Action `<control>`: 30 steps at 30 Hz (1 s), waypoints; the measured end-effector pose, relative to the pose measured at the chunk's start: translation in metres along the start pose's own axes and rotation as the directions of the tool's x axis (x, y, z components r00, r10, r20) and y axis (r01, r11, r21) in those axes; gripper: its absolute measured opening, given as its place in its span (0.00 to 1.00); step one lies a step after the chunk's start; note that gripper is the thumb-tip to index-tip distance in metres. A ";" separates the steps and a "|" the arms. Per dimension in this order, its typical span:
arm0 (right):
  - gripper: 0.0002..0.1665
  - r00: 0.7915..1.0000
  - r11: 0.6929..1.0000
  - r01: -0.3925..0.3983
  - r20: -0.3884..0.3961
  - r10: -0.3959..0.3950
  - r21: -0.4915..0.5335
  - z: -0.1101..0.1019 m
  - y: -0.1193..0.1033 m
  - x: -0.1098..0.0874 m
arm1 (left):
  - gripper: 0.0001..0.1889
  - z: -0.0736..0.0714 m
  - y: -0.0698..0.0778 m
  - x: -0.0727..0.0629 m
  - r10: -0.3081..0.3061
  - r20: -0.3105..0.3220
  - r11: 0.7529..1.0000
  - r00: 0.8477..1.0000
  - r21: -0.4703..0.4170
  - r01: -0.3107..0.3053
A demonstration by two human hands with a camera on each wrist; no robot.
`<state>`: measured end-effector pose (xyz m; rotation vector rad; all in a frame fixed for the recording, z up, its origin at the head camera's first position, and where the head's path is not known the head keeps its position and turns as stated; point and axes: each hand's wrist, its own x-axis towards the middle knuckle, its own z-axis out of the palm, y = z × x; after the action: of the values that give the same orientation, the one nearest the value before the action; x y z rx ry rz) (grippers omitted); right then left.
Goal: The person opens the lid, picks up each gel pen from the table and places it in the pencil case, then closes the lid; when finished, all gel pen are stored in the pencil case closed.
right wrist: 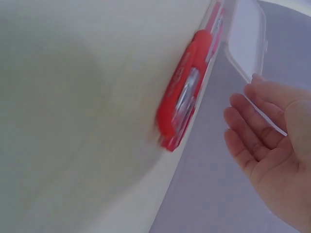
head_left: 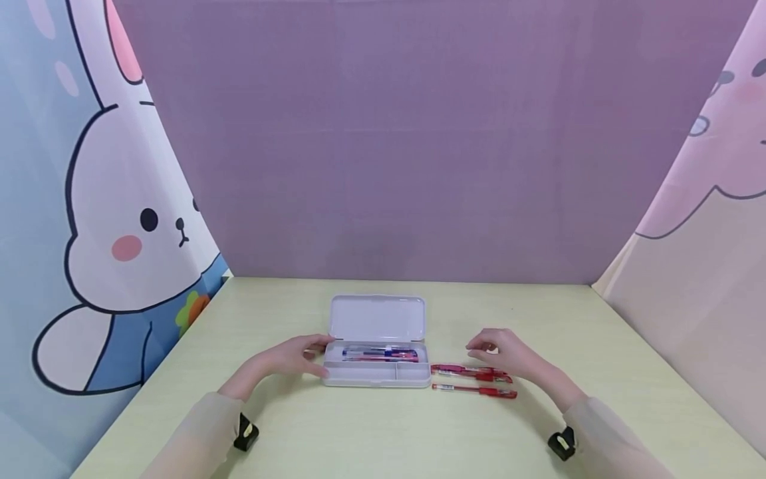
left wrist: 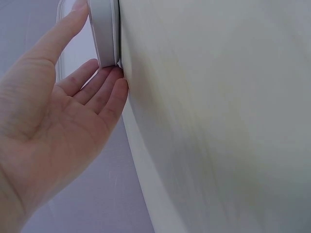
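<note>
A white pencil case (head_left: 359, 382) lies on the table with its lid (head_left: 377, 318) tipped back. Inside its rear compartment are several pens (head_left: 383, 356) with blue and red parts. My left hand (head_left: 290, 356) holds the case's left end, thumb at the front corner and fingertips at the back; the left wrist view shows this hand (left wrist: 63, 107) around the case's end (left wrist: 105, 34). Right of the case lie red pens (head_left: 499, 393), also seen as red pens (right wrist: 182, 87) in the right wrist view. My right hand (head_left: 505, 351) hovers above them, fingers loosely bent, holding nothing (right wrist: 272, 145).
The pale table (head_left: 359, 432) ends at a purple backdrop (head_left: 407, 166). Printed cloths hang on both sides, with a rabbit (head_left: 126, 199) on the left. A black wrist strap (head_left: 245, 432) sits on the left sleeve, another black strap (head_left: 562, 444) on the right.
</note>
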<state>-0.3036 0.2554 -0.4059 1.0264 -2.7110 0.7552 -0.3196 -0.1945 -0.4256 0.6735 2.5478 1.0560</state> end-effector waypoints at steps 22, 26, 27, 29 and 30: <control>0.09 0.991 0.994 -0.108 0.082 0.107 -0.003 -0.007 0.014 -0.023 | 0.40 0.000 0.000 0.001 0.011 -0.002 1.000 1.000 0.003 -0.011; 0.08 0.986 0.992 -0.125 0.105 0.126 -0.012 -0.007 0.015 -0.024 | 0.40 0.000 0.000 0.001 0.010 0.000 1.000 1.000 0.002 -0.010; 0.07 0.986 0.992 -0.125 0.110 0.126 -0.015 -0.006 0.016 -0.024 | 0.40 0.000 0.000 0.001 0.008 -0.001 1.000 1.000 0.001 -0.008; 0.06 0.986 0.993 -0.120 0.118 0.122 -0.017 -0.005 0.017 -0.024 | 0.40 0.000 -0.001 0.001 0.007 -0.001 1.000 1.000 0.000 -0.007; 0.06 0.986 0.993 -0.115 0.120 0.116 -0.018 -0.004 0.018 -0.024 | 0.40 0.000 -0.001 0.001 0.007 0.000 1.000 1.000 0.001 -0.007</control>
<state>-0.2976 0.2831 -0.4171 0.9494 -2.8963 0.7170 -0.3206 -0.1943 -0.4262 0.6827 2.5482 1.0571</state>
